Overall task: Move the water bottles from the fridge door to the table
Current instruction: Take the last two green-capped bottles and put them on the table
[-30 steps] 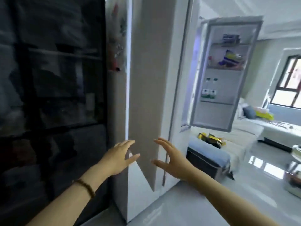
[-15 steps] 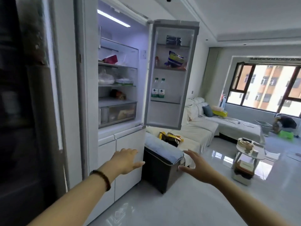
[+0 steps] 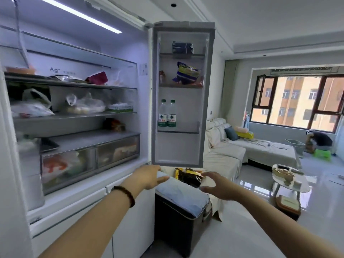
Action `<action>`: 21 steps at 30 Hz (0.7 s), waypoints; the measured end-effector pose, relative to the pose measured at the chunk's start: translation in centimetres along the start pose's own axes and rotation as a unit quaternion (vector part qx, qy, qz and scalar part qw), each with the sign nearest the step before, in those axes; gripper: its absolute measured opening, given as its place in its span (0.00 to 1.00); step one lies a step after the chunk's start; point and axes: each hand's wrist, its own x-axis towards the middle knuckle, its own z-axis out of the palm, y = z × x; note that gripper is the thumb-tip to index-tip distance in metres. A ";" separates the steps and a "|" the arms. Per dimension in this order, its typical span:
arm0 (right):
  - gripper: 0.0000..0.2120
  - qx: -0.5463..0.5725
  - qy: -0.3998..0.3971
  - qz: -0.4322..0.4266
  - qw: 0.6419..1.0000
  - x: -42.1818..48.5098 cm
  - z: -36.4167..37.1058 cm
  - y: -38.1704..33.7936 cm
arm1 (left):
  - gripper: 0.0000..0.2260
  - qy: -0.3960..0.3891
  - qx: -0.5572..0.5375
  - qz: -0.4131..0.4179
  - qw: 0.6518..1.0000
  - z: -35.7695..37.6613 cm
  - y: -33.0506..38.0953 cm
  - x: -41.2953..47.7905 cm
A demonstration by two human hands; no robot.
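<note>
Water bottles (image 3: pixel 167 113), two with green caps, stand upright side by side, touching, at the left end of the lowest shelf in the open fridge door (image 3: pixel 204 94). I hold my left hand (image 3: pixel 149 176) and right hand (image 3: pixel 218 186) out below the door, both empty, fingers (image 3: pixel 210 175) loosely spread. The round table (image 3: pixel 303 185) sits well apart to the right.

Both my arms reach forward, bare to the elbow. My left hand (image 3: pixel 149 176) is palm down, its fingers (image 3: pixel 163 178) loosely together and holding nothing; a dark bead bracelet (image 3: pixel 125 194) circles that wrist. My right hand (image 3: pixel 218 186) is spread wide, thumb low, fingers apart, empty, level with the left.
</note>
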 end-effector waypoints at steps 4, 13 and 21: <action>0.28 0.033 0.032 -0.012 0.999 7.2 -1.1 1.3 | 0.32 0.027 -0.035 -0.006 0.999 -0.8 -0.9 7.0; 0.29 0.094 0.083 -0.092 0.988 25.6 -3.9 5.9 | 0.36 0.109 -0.160 -0.052 0.980 -2.1 -3.3 23.7; 0.29 0.198 0.097 -0.138 0.966 42.2 -7.7 8.4 | 0.34 0.188 -0.208 -0.074 0.957 -4.4 -4.5 37.2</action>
